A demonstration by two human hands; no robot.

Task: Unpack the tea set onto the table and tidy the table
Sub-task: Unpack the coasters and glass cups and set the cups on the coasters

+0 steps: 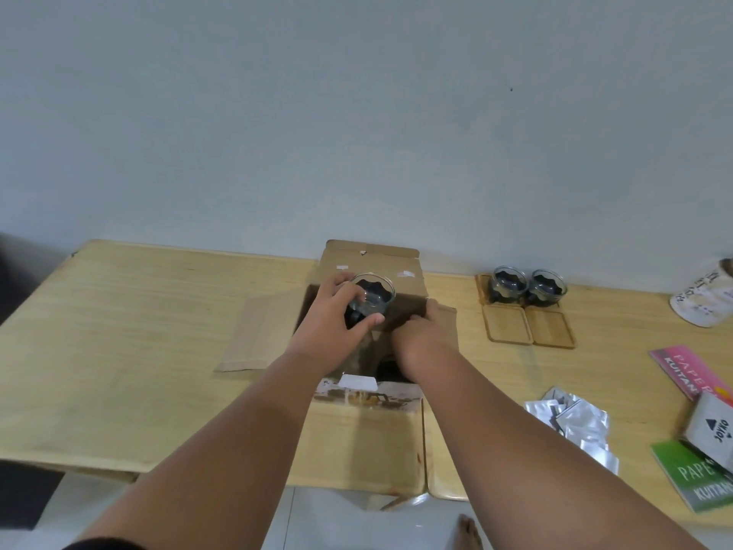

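Head view: the left hand [335, 311] has its grip closed around a small clear glass cup [371, 297] with a dark insert, held upright just above the open cardboard box [373, 267] in the middle of the pale wooden tabletop [139, 331]. The right hand [420, 335] reaches down into the box; its fingers are hidden inside, so I cannot tell whether that grip is open or closed on anything.

The relation that matters: the cup's likely place lies to the right of the grip, where two matching glass cups [527, 287] already stand upright on the far pair of four square wooden coasters [529, 323]; the near two coasters are bare. The cup's axis is vertical, mouth up. The right hand is nearer the coasters, yet the left one holds the cup, so it would have to cross over the box or pass the cup across.

Glass is smooth and slippery; the cardboard is matte with spread flaps. Crumpled silver foil wrappers [571, 426] and paper booklets [698, 474] clutter the right edge, awaiting tidying.
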